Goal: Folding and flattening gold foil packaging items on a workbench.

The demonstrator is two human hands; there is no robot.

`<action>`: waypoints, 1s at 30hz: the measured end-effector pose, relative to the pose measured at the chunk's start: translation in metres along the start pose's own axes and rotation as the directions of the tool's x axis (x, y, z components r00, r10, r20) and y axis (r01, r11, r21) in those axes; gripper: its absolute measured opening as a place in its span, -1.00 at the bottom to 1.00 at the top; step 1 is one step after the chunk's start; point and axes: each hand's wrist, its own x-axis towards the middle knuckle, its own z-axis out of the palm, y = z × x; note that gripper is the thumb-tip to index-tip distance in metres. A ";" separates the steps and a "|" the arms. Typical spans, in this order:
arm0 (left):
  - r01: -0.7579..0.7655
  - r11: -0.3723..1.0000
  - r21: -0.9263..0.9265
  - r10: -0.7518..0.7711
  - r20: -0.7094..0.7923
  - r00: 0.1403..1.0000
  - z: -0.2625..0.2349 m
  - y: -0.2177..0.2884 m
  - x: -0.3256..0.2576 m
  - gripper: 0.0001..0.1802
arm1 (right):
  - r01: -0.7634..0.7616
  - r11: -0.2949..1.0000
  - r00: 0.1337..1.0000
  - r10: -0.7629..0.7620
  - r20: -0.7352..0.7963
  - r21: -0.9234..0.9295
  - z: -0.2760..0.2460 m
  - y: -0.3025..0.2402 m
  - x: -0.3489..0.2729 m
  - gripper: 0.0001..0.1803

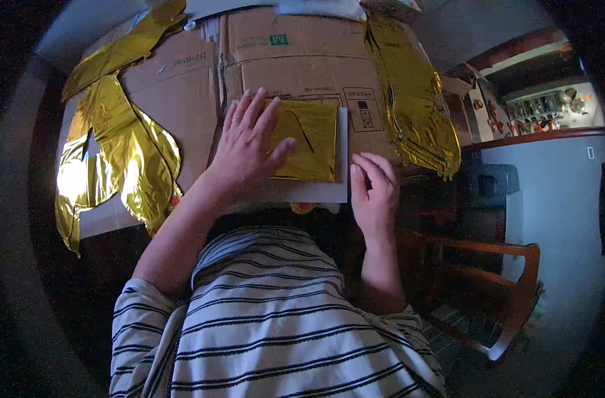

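Two hands on folded gold foil [309,142]

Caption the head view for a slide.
Left hand flat on folded gold foil over cardboard; right hand at its edge.

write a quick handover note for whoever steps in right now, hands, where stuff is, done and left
Left hand: flat, palm down, pressing the folded gold foil piece.
Right hand: fingertips on the right edge of the white sheet under the foil, holding nothing.
Both lie on flattened cardboard.
Done: one foil piece folded into a flat square.
Left: a deflated gold foil shape at far left and a crumpled one at right are unfolded.
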 end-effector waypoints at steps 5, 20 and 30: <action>-0.035 0.994 -0.107 0.028 -0.061 0.998 -0.013 -0.016 -0.003 -0.30 | -0.011 0.998 1.000 0.011 -0.002 0.054 0.002 0.007 0.012 -0.78; -0.118 0.991 -0.066 0.118 0.000 0.993 -0.044 -0.025 -0.004 -0.21 | 0.376 0.874 0.831 -0.171 0.529 -0.309 0.042 0.010 0.045 -0.23; -0.149 0.976 0.160 0.134 0.102 0.986 0.004 -0.005 -0.001 0.01 | 0.361 0.884 0.913 -0.271 0.305 -0.296 0.035 0.016 0.039 -0.34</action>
